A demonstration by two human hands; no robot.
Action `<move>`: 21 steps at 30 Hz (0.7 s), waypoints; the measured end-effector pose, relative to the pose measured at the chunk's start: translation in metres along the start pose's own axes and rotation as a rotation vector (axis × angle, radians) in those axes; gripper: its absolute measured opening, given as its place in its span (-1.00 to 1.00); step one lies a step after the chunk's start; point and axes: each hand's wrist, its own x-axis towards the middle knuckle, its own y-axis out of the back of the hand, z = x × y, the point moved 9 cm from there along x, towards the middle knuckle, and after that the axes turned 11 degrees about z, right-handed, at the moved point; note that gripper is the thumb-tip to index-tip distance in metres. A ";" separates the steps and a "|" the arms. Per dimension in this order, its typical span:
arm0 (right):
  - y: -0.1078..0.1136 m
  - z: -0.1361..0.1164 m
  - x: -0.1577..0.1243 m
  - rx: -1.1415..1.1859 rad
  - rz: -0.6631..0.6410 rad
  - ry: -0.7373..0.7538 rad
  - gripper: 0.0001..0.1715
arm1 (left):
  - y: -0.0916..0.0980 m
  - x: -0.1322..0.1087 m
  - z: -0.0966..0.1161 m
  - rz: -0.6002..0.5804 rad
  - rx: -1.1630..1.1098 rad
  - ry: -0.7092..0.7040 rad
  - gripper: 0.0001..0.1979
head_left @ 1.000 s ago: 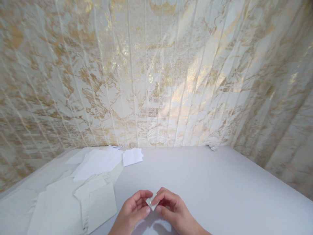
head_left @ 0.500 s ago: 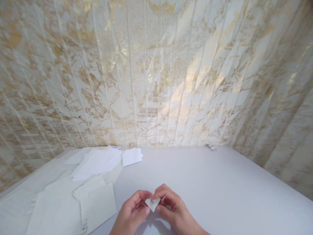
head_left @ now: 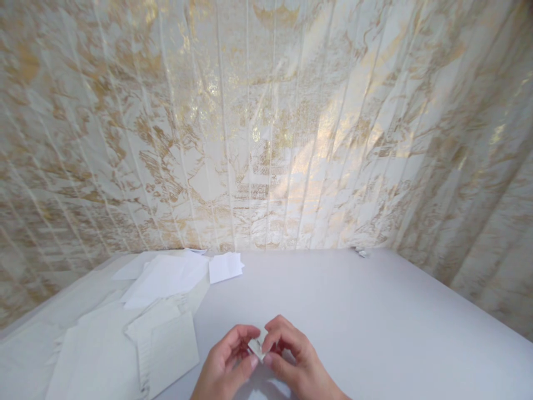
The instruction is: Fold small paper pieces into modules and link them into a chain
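**Bottom middle of the frame: two hands pinching one tiny bit of paper**

Down at the lower edge of the frame, just left of centre, both hands meet over a small folded paper. The left hand comes up from the bottom with thumb and forefinger curled in, and its grip is closed on the left side of the piece. The right hand does the same from the other side, its fingertips pressed onto the right edge. So both grips are pinched tight on the same scrap, fingertips nearly touching each other. The paper sits between them just above the white desk; can't tell whether it actually touches the surface.

In the lower left there's a messy spread of white sheets overlapping each other, with a lined sheet closest to the left hand, near it but not touching. A small stack of squares lies at the far end of that mess, left of centre. Over at the far desk edge, right of centre, there's a tiny crumpled scrap, well apart from everything. The whole upper part of the frame is a white and gold patterned curtain hanging in pleats.
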 end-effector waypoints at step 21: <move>-0.003 -0.008 0.000 -0.125 -0.045 0.104 -0.85 | 0.001 -0.002 0.000 0.003 -0.059 0.013 -0.50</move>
